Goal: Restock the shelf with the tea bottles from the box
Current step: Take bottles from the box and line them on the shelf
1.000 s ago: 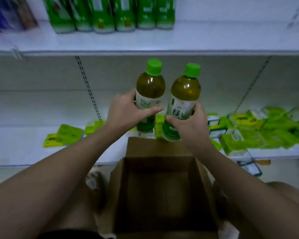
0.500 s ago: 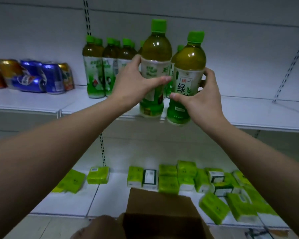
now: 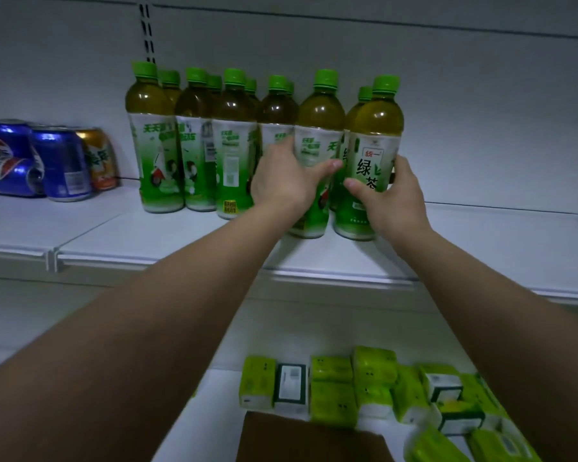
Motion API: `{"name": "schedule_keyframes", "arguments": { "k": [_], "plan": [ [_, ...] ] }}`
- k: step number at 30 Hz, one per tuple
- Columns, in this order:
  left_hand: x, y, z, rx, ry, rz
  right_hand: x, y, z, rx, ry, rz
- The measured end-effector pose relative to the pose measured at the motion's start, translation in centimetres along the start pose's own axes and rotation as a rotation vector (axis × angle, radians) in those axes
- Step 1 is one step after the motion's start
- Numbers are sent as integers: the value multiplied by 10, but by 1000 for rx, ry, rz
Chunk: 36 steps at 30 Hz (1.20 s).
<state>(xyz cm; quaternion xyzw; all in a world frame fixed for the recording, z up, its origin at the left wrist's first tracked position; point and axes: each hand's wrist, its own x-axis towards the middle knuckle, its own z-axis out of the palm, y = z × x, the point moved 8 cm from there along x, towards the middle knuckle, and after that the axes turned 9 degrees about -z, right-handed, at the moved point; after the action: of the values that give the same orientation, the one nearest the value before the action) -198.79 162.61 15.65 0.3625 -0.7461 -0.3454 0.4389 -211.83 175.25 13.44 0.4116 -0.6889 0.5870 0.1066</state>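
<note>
Two green-capped tea bottles stand side by side on the white upper shelf (image 3: 181, 238). My left hand (image 3: 281, 181) grips the left tea bottle (image 3: 319, 128) around its label. My right hand (image 3: 391, 198) grips the right tea bottle (image 3: 377, 135) the same way. Both bottle bases rest on or just above the shelf board. To their left stands a row of several matching tea bottles (image 3: 194, 145), two deep. One flap of the brown cardboard box (image 3: 301, 441) shows at the bottom edge.
Blue and orange drink cans (image 3: 54, 161) sit at the left of the upper shelf. The shelf board to the right of the bottles is bare. Green tissue packs (image 3: 374, 385) cover the lower shelf behind the box.
Both hands have carried their bottles up from over the box and forward onto the upper shelf, next to the row. The view has tilted up, so the box is almost out of sight.
</note>
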Motion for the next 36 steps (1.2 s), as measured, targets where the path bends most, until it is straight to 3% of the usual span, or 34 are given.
{"name": "schedule_keyframes", "arguments": {
  "k": [5,9,17,24,31,36],
  "plan": [
    [8,-8,19,33,181,51,18,18,20,-61,75,-46],
    [1,-14,26,49,229,153,24,30,29,18,61,-46],
    [-3,-11,29,185,184,172,19,31,33,110,-3,34],
    [1,-17,29,127,200,167,18,29,31,90,12,-7],
    [2,-19,26,51,218,163,22,37,31,-9,27,-14],
    [-4,-15,26,184,172,145,12,23,29,-208,-35,-43]
  ]
}}
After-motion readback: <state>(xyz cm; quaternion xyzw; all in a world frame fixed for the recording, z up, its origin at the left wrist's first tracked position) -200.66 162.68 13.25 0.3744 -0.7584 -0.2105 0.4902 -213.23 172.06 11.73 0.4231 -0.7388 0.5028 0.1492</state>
